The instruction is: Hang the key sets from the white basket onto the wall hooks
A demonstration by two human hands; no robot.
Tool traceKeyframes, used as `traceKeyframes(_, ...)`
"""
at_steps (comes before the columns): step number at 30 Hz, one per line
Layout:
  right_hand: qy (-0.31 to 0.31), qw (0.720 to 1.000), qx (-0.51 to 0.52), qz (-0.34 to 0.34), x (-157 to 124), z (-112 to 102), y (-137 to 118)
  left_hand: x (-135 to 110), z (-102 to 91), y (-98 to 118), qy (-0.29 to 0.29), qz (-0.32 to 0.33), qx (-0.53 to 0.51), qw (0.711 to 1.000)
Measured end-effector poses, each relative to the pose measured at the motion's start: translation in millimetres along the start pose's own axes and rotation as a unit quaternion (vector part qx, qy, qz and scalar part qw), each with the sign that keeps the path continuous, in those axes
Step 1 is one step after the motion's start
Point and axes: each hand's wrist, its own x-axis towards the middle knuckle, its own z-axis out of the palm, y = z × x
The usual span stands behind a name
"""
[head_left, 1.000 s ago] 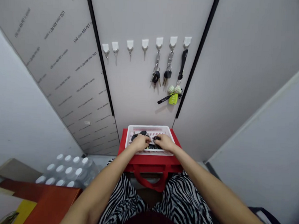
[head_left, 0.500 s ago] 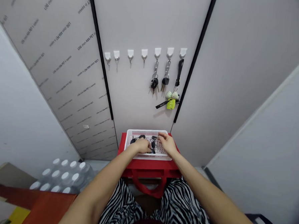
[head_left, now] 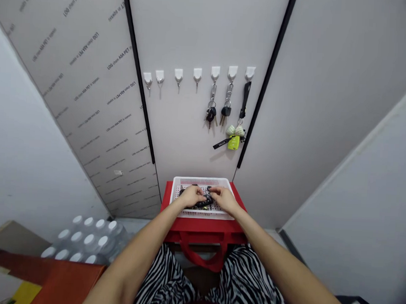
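A white perforated basket [head_left: 188, 181] sits on a red bag [head_left: 204, 225] in front of me, with dark keys in it. Both hands reach into the basket. My left hand [head_left: 191, 196] and my right hand [head_left: 223, 197] are curled round a black key bunch [head_left: 205, 200] held between them. On the wall above runs a row of white hooks [head_left: 178, 73]; the three rightmost carry a key set [head_left: 211, 112], a second key set [head_left: 226, 110] and a black strap with a green tag [head_left: 234, 141].
Several capped water bottles [head_left: 86, 237] in a pack stand at the lower left, next to an orange-red surface [head_left: 65, 283] and a cardboard piece [head_left: 13, 237]. Grey wall panels with black seams enclose the space. My zebra-patterned lap [head_left: 213, 284] is below.
My right hand has drawn back from the basket's far right to meet my left hand, and both now close on the key bunch.
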Motion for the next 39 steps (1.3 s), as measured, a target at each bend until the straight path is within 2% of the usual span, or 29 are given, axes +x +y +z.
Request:
traceKeyframes(3,-0.105,0.992,0.060,-0.038,-3.5,-0.4,-4.0,0.2,3.0,4.4,0.026,0.002,-0.076,0.997)
traceKeyframes(5,-0.142,0.984,0.100,-0.029,-5.5,-0.7,-5.6,0.9,3.0,7.5,0.022,0.013,-0.139,0.990)
traceKeyframes(6,-0.137,0.983,0.120,-0.016,-6.1,-1.0,-6.0,1.4,2.3,8.7,0.019,0.021,-0.162,0.986)
traceKeyframes(8,-0.088,0.983,0.161,0.005,-6.4,-2.1,-6.5,2.3,-0.5,10.0,0.040,0.037,-0.183,0.982)
traceKeyframes(12,0.037,0.960,0.276,0.010,-5.8,-4.9,-7.2,0.7,-7.1,9.4,0.198,0.050,-0.163,0.965)
traceKeyframes(13,0.058,0.953,0.299,0.004,-5.8,-5.3,-7.2,-0.9,-7.4,9.6,0.219,0.043,-0.159,0.962)
traceKeyframes(14,0.071,0.947,0.313,-0.006,-5.9,-5.5,-7.0,-2.8,-6.6,10.5,0.214,0.032,-0.163,0.962)
traceKeyframes(15,0.080,0.945,0.317,-0.019,-6.1,-5.5,-6.5,-4.9,-4.7,12.0,0.185,0.017,-0.175,0.967)
traceKeyframes(18,0.101,0.952,0.282,-0.069,-7.4,-5.0,-4.5,-9.9,5.5,19.6,0.057,-0.044,-0.257,0.964)
traceKeyframes(19,0.110,0.954,0.266,-0.081,-8.3,-4.8,-4.0,-10.8,9.2,22.6,0.037,-0.063,-0.293,0.953)
traceKeyframes(22,0.127,0.960,0.229,-0.099,-12.5,-5.3,-5.5,-11.9,17.0,30.1,0.025,-0.108,-0.402,0.909)
traceKeyframes(27,0.161,0.965,0.178,-0.111,-23.3,-6.3,-14.9,-13.2,20.7,33.1,-0.030,-0.196,-0.521,0.830)
traceKeyframes(29,0.180,0.960,0.180,-0.114,-26.7,-5.7,-17.2,-12.8,22.9,33.9,-0.013,-0.187,-0.575,0.796)
traceKeyframes(33,0.188,0.942,0.258,-0.103,-28.9,-3.8,-15.9,-9.3,26.9,41.5,0.096,-0.116,-0.665,0.732)
traceKeyframes(35,0.173,0.934,0.300,-0.087,-27.5,-3.6,-13.0,-8.0,26.5,46.8,0.133,-0.086,-0.687,0.709)
traceKeyframes(37,0.162,0.932,0.316,-0.074,-25.1,-4.4,-10.0,-7.9,24.7,50.6,0.143,-0.055,-0.687,0.711)
traceKeyframes(39,0.161,0.935,0.308,-0.071,-22.8,-6.1,-8.7,-8.9,23.0,51.1,0.137,-0.030,-0.653,0.744)
